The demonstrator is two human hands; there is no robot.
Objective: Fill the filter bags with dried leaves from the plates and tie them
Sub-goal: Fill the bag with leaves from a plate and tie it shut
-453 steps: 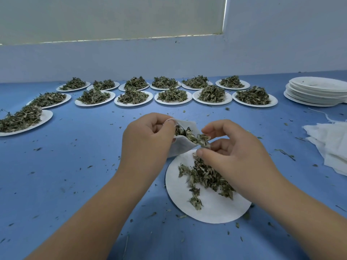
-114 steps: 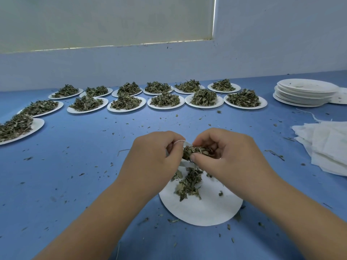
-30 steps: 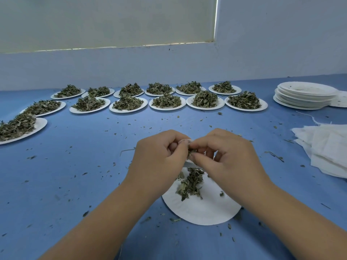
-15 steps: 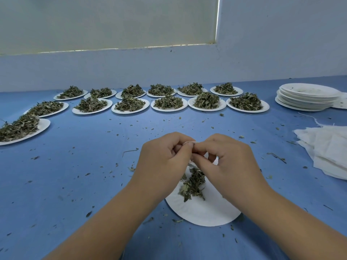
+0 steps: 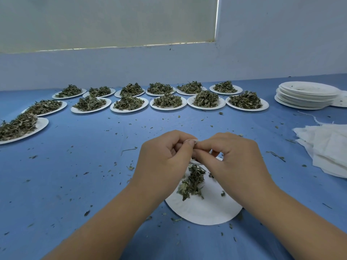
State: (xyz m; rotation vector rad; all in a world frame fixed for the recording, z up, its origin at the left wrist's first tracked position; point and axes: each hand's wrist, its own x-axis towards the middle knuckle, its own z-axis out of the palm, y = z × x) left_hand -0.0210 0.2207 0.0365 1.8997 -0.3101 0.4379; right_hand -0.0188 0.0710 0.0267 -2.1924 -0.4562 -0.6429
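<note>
My left hand (image 5: pixel 165 160) and my right hand (image 5: pixel 234 158) meet fingertip to fingertip above a white paper plate (image 5: pixel 204 211). Between them they pinch a white filter bag (image 5: pixel 195 162), of which only small slivers show past the fingers. A small heap of dried green leaves (image 5: pixel 191 182) lies on the plate just below the hands. Whether the right fingers also hold leaves is hidden.
Several white plates heaped with dried leaves (image 5: pixel 169 101) stand in two rows at the back and down the left side. A stack of bare plates (image 5: pixel 306 95) sits far right, with a pile of white filter bags (image 5: pixel 326 147) nearer. Leaf crumbs dot the blue tabletop (image 5: pixel 75 166).
The leaf heap on the near plate has shrunk over the last seconds. The hands have closed together over the bag; in the last half second they barely move.
</note>
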